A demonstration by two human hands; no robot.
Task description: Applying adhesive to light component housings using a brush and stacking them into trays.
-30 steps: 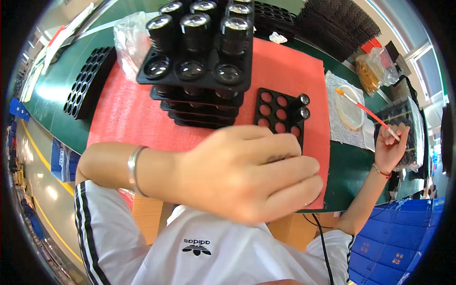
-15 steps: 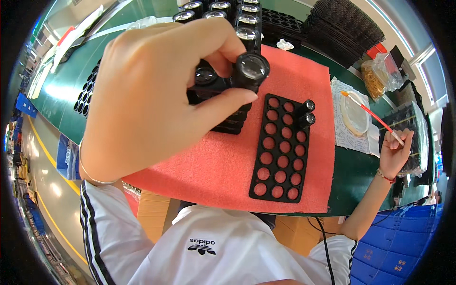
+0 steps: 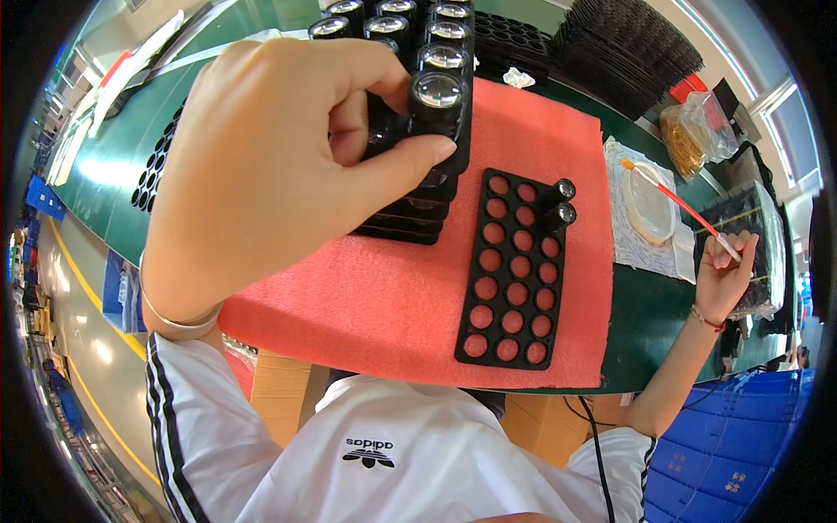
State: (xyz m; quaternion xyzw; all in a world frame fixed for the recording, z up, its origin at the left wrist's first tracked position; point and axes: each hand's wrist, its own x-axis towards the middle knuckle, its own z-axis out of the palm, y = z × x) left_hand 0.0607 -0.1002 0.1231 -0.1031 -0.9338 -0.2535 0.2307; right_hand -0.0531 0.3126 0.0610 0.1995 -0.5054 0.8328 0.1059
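Note:
My left hand [image 3: 253, 166] is closed at the top of a stack of black trays [image 3: 405, 228], its thumb and forefinger around a black cylindrical lens barrel [image 3: 436, 91] with clear glass on top. That barrel lines up with a row of similar upright lens barrels [image 3: 442, 57]; how deep it sits is hidden by my fingers. Off to the right, my right hand [image 3: 728, 275] grips a thin brush [image 3: 676, 199] with a red handle and orange tip, pointing away to the left. Between my hands lies a black tray with round holes [image 3: 514, 270], bearing two small lens barrels [image 3: 562, 202] near its far right corner.
A pink foam mat [image 3: 384, 322] covers the middle of the green table [image 3: 645, 340]. To the right a round translucent dish [image 3: 652, 205] rests on a patterned cloth, with a bag of yellowish pieces [image 3: 684, 144] beyond. Dark stacked trays [image 3: 628, 52] stand at the back.
My left hand has moved slightly left, bringing the held lens barrel from beside the stack into line with its row. My right hand and the brush have hardly moved.

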